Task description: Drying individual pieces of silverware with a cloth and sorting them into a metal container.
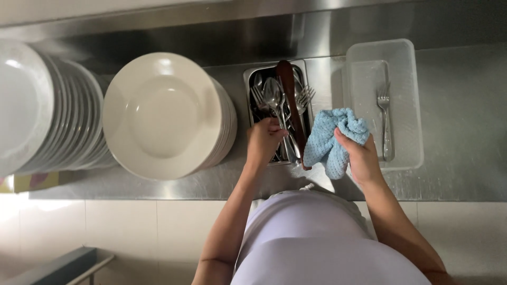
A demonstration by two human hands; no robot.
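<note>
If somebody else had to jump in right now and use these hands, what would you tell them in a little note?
Left hand: reaching into the metal cutlery tray, fingers closed on the handle of a spoon among mixed forks and spoons; a wooden-handled utensil lies across the tray.
Right hand: holding a bunched light blue cloth above the steel counter.
Clear plastic container to the right holds one fork, so one piece looks moved over.
Most cutlery is in the metal tray and probably needs wiping next.
Two stacks of white plates stand at the left, untouched by either hand.
</note>
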